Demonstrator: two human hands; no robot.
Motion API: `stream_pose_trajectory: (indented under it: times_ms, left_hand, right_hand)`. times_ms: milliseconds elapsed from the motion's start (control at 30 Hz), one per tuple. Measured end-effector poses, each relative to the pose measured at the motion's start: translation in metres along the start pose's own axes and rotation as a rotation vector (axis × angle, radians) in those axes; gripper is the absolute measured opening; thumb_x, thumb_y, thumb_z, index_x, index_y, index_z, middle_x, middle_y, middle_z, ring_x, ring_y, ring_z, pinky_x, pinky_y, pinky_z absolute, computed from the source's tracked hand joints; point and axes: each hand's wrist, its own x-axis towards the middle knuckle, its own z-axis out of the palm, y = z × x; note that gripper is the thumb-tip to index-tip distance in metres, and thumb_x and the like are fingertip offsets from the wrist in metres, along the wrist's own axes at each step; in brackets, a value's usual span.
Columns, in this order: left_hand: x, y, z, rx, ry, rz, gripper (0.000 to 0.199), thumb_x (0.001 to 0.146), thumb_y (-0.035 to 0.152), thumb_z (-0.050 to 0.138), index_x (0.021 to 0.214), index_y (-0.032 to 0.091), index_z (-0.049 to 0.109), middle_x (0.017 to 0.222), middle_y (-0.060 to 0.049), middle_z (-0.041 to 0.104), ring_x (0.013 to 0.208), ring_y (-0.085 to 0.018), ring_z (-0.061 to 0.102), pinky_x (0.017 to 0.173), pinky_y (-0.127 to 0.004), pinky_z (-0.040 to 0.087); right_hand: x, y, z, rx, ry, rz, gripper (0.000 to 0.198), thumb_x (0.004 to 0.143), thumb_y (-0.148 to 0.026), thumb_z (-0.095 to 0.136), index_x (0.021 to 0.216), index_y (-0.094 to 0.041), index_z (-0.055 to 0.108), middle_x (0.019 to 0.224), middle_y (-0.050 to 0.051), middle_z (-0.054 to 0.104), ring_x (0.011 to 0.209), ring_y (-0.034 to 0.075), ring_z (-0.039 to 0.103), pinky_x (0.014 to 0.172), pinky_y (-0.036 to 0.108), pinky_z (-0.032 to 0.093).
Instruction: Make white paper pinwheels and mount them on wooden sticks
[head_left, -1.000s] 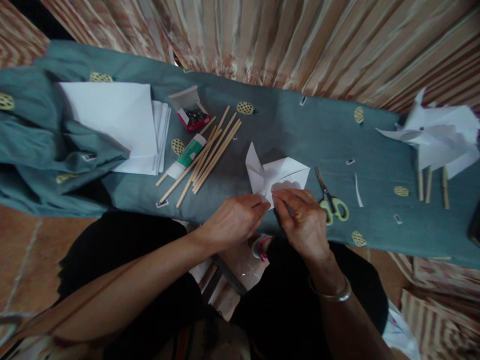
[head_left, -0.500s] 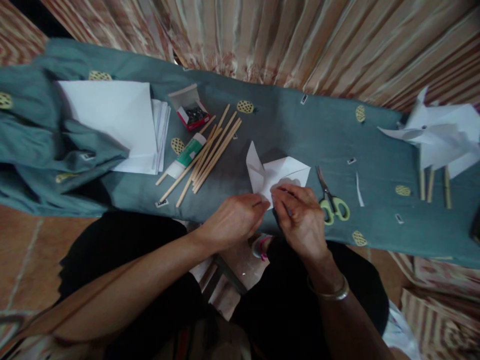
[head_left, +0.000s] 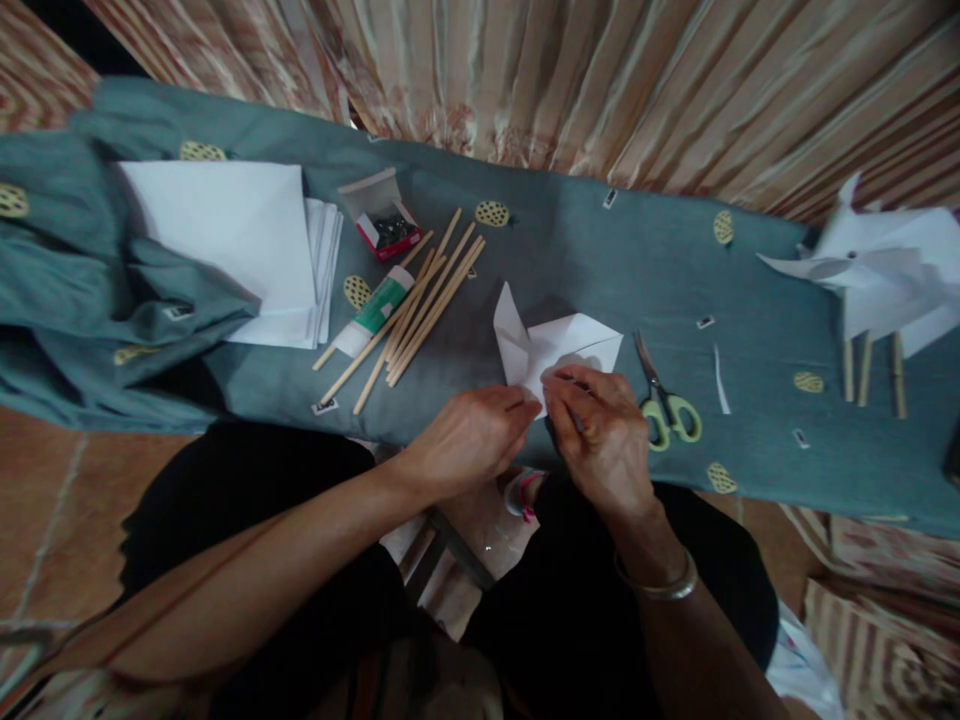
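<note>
A folded white sheet of paper point(head_left: 561, 340) lies near the front edge of the cloth-covered table, one pointed flap standing up at its left. My left hand point(head_left: 484, 432) pinches the sheet's near edge from the left. From the right, my right hand point(head_left: 598, 428) grips the same paper, thumb and fingertips close to the left hand's. The fingers hide the near corner of the sheet. Just right of my right hand rest scissors point(head_left: 666, 405) with light green handles. A thin paper strip point(head_left: 721, 380) lies beyond them.
Wooden sticks point(head_left: 431, 315) lie left of the paper, with a green-and-white glue tube point(head_left: 375, 312) on them. Behind stands an open red box point(head_left: 386, 225) of small dark pieces. A stack of white paper point(head_left: 225, 240) is at left, paper pinwheels point(head_left: 889, 260) on sticks at right.
Almost nothing differs. Both hands keep their hold on the paper in the same place, and the whole view has shifted very slightly.
</note>
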Motion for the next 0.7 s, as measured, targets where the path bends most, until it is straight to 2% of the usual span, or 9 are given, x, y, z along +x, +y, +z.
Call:
stream_pose_trajectory:
  times_ms: [233, 467, 700]
  left_hand:
    - [0.001, 0.0, -0.001, 0.002, -0.013, -0.008, 0.021, 0.092, 0.014, 0.045, 0.103, 0.013, 0.063, 0.098, -0.01, 0.068, 0.091, -0.02, 0.067, 0.082, -0.033, 0.056]
    - [0.001, 0.0, 0.0, 0.002, -0.027, -0.023, 0.021, 0.092, 0.014, 0.046, 0.103, 0.013, 0.063, 0.098, -0.009, 0.068, 0.09, -0.019, 0.067, 0.082, -0.032, 0.055]
    - [0.002, 0.0, 0.0, 0.004, -0.021, -0.008, 0.022, 0.093, 0.015, 0.046, 0.104, 0.011, 0.064, 0.097, -0.009, 0.068, 0.088, -0.021, 0.066, 0.079, -0.033, 0.055]
  right_hand:
    - [0.001, -0.002, 0.001, -0.021, 0.0, -0.01, 0.029, 0.095, -0.022, 0.048, 0.113, -0.019, 0.07, 0.115, 0.012, 0.066, 0.101, 0.025, 0.06, 0.09, 0.042, 0.052]
    - [-0.003, -0.001, 0.009, -0.097, -0.06, 0.0, 0.034, 0.093, -0.017, 0.043, 0.118, -0.017, 0.067, 0.134, 0.016, 0.054, 0.117, 0.031, 0.052, 0.094, 0.047, 0.047]
    - [-0.011, -0.004, 0.021, -0.133, 0.021, -0.022, 0.038, 0.091, -0.013, 0.041, 0.122, -0.021, 0.061, 0.136, 0.013, 0.052, 0.125, 0.029, 0.047, 0.096, 0.047, 0.042]
